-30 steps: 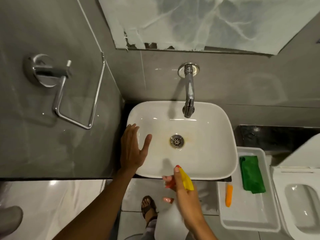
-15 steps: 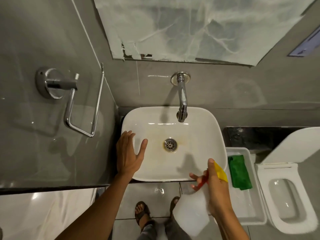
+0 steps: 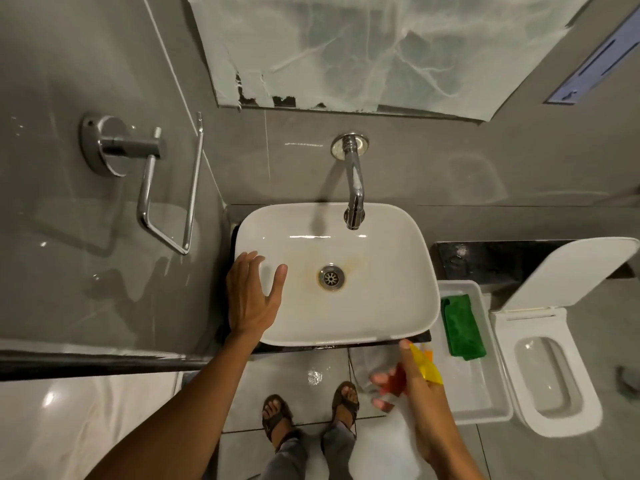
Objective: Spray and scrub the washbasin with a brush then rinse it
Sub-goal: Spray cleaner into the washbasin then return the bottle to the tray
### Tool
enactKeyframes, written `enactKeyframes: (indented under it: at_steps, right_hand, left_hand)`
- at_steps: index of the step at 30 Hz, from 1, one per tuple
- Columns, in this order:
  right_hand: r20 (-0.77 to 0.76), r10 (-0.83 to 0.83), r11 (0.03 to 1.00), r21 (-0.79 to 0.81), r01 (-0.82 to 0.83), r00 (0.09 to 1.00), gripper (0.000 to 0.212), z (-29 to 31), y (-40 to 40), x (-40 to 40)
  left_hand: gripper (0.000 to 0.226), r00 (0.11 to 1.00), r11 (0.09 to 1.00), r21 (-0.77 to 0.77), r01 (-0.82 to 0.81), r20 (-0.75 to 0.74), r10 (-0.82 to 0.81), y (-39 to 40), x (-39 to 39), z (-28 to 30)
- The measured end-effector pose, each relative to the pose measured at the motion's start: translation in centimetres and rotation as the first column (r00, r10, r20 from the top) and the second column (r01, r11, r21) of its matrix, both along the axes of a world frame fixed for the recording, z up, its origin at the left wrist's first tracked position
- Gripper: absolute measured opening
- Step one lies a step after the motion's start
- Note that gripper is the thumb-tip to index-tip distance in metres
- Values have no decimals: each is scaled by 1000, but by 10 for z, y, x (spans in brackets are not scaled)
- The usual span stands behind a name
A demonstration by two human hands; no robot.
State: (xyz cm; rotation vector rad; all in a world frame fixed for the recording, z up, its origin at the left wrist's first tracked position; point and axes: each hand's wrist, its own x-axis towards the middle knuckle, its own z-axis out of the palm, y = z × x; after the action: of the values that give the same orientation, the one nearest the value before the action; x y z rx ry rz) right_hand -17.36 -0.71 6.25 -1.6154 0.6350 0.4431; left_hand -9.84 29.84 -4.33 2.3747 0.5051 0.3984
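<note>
A white washbasin [image 3: 388,299] sits below a chrome tap [image 3: 354,199], with a yellowish stain around its metal drain [image 3: 331,277]. My left hand [image 3: 251,299] rests flat on the basin's left rim, fingers spread. My right hand [image 3: 420,393] grips a spray bottle [image 3: 424,363] with a yellow head, red trigger and translucent white body, held just in front of the basin's front right corner, nozzle toward the basin. An orange brush tip [image 3: 428,355] peeks out behind the nozzle in the tray.
A white tray [image 3: 485,386] with a green cloth [image 3: 462,325] stands right of the basin. A white toilet [image 3: 550,375] with raised lid is at far right. A chrome towel holder [image 3: 149,174] sticks out of the left wall. My sandalled feet [image 3: 308,414] stand below.
My right hand has carried the spray bottle rightward from the basin's front middle to its front right corner. My left hand has stayed on the left rim.
</note>
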Motion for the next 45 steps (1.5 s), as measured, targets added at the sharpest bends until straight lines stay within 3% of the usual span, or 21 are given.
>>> enactKeyframes:
  at_steps: [3, 7, 10, 14, 22, 27, 32, 38, 41, 45]
  right_hand:
    - [-52, 40, 998, 40, -38, 998, 61, -2, 16, -9]
    - [-91, 81, 991, 114, -70, 993, 50, 2, 46, -13]
    - [-78, 146, 980, 151, -133, 986, 37, 8, 69, -14]
    - [-30, 184, 976, 123, -179, 983, 42, 13, 89, 2]
    - [132, 93, 995, 31, -98, 987, 35, 27, 92, 53]
    - [125, -79, 995, 78, 70, 989, 38, 29, 62, 73]
    - [109, -146, 988, 69, 139, 983, 37, 22, 23, 67]
    - [78, -151, 988, 54, 147, 985, 38, 10, -6, 30]
    - [89, -77, 997, 33, 74, 993, 49, 6, 2, 7]
    - [-2, 19, 996, 87, -18, 1000, 41, 8, 37, -16]
  left_hand:
    - [75, 1000, 1000, -15, -9, 11, 9, 0, -1, 2]
    - [77, 1000, 999, -45, -17, 22, 18, 0, -1, 3]
    - [78, 999, 997, -69, -17, 26, 19, 0, -2, 3]
    - [76, 999, 996, -87, -35, 29, 37, 1, -3, 1]
    - [74, 998, 997, -64, -35, 50, 38, 1, -2, 0]
    - [75, 998, 998, -55, -40, 51, 43, 2, -1, -1]
    - [76, 999, 998, -53, -34, 35, 36, 1, -1, 0]
    - [65, 999, 999, -21, -35, 30, 36, 0, -2, 4]
    - [63, 999, 999, -32, -38, 22, 38, -1, -3, 6]
    - [65, 999, 998, -43, -36, 5, 36, -1, -5, 8]
